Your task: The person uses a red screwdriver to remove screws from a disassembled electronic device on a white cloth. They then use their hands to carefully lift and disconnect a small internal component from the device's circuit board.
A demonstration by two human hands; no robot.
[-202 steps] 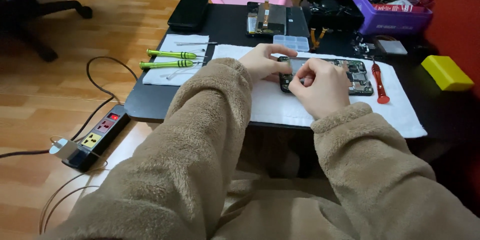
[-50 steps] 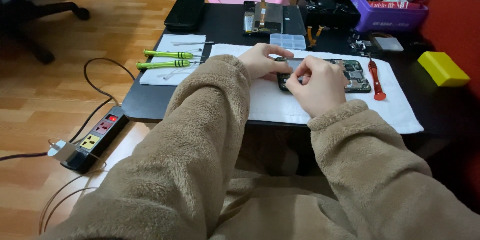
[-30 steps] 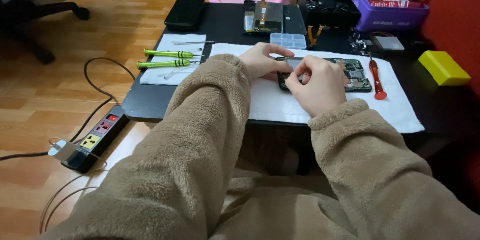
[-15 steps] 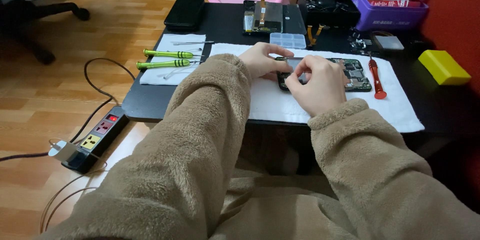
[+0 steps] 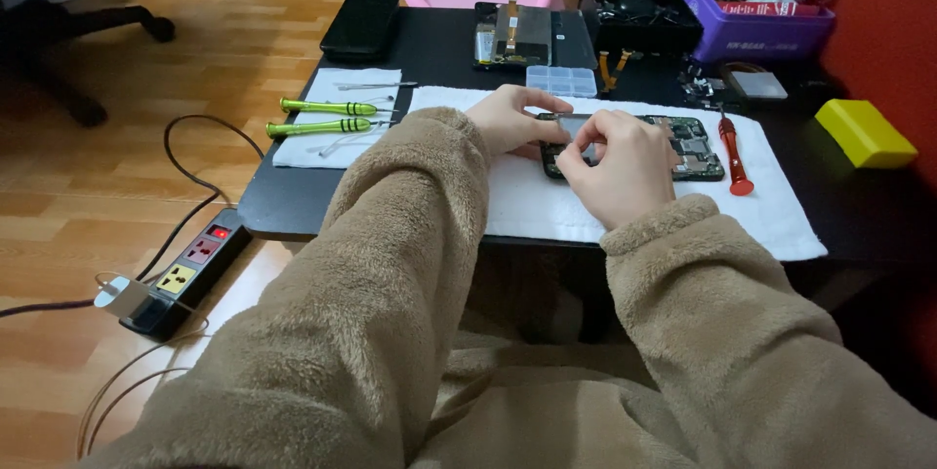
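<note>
Here both hands (image 5: 571,142) pinch the opened phone (image 5: 673,142) (purple bin (image 5: 756,35) holds clutter).

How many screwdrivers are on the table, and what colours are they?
Green screwdrivers: 2
Red screwdriver: 1
Total: 3

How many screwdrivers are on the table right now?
3: two green screwdrivers lie side by side on the white cloth at left, and a red screwdriver lies on the towel right of the opened phone. More may hide behind the hands.
</note>
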